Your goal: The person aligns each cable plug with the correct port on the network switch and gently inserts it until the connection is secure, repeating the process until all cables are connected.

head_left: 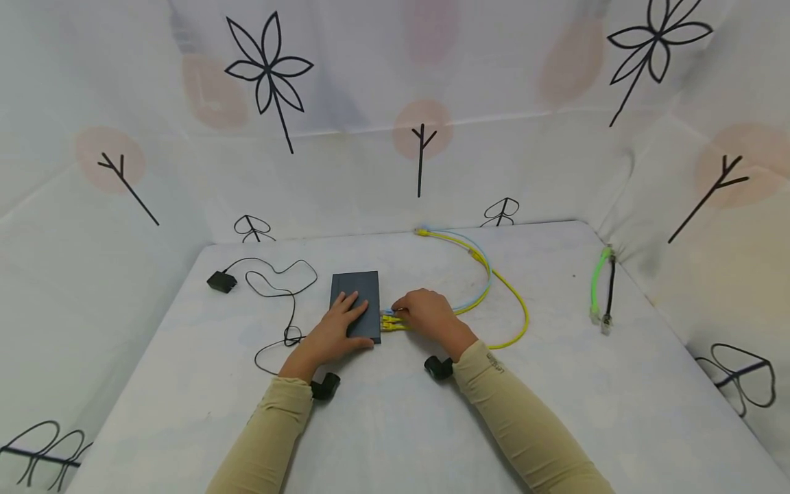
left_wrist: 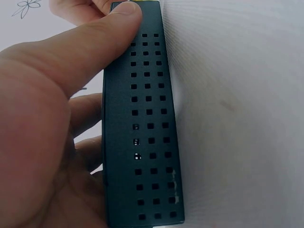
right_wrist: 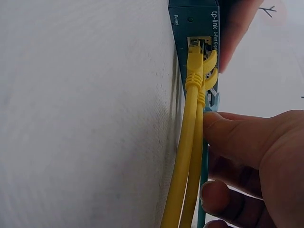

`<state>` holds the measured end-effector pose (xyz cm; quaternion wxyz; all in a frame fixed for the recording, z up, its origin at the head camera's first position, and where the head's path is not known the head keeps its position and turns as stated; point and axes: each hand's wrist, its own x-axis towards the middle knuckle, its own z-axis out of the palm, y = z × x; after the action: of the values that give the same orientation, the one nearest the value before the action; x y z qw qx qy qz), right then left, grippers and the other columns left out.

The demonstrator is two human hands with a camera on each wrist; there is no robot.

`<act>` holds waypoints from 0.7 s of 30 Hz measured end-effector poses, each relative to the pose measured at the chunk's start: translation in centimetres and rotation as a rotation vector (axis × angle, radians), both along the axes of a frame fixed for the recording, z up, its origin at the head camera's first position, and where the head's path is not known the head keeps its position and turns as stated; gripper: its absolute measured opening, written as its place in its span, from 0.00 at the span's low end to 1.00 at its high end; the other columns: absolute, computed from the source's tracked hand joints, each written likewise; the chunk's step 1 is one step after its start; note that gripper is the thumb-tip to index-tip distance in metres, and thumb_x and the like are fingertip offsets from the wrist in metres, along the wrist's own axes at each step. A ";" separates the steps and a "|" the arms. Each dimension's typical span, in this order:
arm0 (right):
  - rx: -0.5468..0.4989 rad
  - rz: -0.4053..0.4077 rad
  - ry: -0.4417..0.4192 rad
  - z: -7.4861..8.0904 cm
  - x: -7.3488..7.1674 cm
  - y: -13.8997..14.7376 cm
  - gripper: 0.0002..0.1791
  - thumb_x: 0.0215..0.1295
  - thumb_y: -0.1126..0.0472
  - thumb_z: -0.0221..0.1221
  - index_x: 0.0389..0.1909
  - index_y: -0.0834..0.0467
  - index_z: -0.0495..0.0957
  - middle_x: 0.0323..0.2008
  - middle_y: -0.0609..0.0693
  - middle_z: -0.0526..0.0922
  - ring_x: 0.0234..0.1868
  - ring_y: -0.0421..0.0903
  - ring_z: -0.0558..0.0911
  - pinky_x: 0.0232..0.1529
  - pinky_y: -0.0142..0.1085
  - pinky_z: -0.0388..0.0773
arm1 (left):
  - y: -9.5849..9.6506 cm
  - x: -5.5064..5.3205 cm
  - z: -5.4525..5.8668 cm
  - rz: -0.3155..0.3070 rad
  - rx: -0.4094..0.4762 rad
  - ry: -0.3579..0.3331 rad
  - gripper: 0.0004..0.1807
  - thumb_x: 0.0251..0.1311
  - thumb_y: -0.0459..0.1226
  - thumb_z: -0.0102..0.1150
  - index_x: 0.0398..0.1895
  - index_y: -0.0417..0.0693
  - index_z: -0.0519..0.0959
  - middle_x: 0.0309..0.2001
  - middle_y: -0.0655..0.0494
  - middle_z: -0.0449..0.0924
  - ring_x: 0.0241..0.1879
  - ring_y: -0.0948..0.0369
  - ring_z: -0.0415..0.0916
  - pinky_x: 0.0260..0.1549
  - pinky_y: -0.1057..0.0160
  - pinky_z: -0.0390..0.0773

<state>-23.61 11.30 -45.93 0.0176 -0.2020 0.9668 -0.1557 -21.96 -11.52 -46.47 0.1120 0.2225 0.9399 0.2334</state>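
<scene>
A dark tp-link network switch (head_left: 354, 283) lies on the table. My left hand (head_left: 336, 329) rests on it with fingers spread across its top; the thumb (left_wrist: 126, 21) presses its side with the vent holes. Yellow network cables (right_wrist: 189, 137) are plugged into the ports on its right face. Just beyond them, my right hand (head_left: 428, 315) pinches a light blue network cable (right_wrist: 212, 102) at its plug, right at the port row. The fingers partly hide the plug.
Yellow and blue cables (head_left: 523, 309) loop across the table to the right. A black power adapter (head_left: 222, 281) with a tangled thin cord lies at the left. Short green (head_left: 596, 281) and black (head_left: 610, 295) cables lie near the right edge. Printed white cloth surrounds the table.
</scene>
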 end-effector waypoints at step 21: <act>-0.026 0.037 0.002 -0.2 -0.5 -0.1 0.12 0.68 0.59 0.58 0.49 0.48 0.86 0.46 0.46 0.87 0.46 0.45 0.84 0.44 0.41 0.81 | 0.0 -0.1 -0.2 -0.003 -0.009 0.008 0.47 0.57 0.57 0.64 0.76 0.55 0.55 0.79 0.52 0.41 0.78 0.48 0.31 0.71 0.40 0.53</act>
<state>-24.13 11.20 -46.09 0.0171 -0.2203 0.9608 -0.1675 -22.07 -11.55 -46.65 0.1098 0.2245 0.9410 0.2281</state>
